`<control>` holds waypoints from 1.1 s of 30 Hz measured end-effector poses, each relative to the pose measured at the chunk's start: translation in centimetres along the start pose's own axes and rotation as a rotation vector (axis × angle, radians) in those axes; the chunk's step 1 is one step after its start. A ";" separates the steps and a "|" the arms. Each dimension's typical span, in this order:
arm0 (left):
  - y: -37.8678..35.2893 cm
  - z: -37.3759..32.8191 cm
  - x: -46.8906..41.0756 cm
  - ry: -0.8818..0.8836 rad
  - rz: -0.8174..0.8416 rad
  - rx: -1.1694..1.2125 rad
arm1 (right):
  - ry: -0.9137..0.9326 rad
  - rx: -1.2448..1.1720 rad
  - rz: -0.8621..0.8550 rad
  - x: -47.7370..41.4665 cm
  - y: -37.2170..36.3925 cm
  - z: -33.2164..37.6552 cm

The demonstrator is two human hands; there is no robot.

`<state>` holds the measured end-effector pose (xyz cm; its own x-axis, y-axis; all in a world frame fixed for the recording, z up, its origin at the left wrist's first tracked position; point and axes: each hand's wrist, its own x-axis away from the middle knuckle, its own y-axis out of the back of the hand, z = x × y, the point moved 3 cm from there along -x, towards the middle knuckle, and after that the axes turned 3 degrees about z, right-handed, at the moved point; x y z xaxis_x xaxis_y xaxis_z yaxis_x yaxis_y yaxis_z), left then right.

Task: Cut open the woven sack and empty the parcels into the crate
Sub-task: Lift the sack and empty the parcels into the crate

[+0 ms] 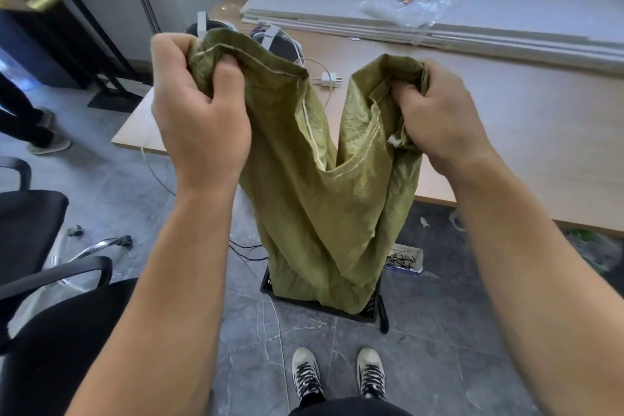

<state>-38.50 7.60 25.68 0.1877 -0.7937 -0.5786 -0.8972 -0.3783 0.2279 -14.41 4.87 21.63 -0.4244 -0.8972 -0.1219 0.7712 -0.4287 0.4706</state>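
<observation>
Above the floor (439, 331), left hand (199, 121) and right hand (442, 115) grip the sack (304, 196) over the crate (304, 302).

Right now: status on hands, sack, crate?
Left hand and right hand both grip the sack, held up. Its lower end hangs into the crate. No parcels visible. Nothing in the way.

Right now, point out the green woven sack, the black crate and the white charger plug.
green woven sack (314, 213), head view, creased middle
black crate (371, 311), head view, front right corner
white charger plug (327, 79), head view, its body
</observation>
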 end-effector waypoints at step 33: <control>-0.5 -2.0 -2.8 0.048 0.012 -0.008 | 0.058 -0.064 0.006 -1.6 1.9 2.9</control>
<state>-37.78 9.02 28.73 0.1965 -0.8201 -0.5374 -0.8964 -0.3723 0.2405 -13.62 5.83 25.29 -0.3928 -0.9037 -0.1703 0.8031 -0.4274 0.4153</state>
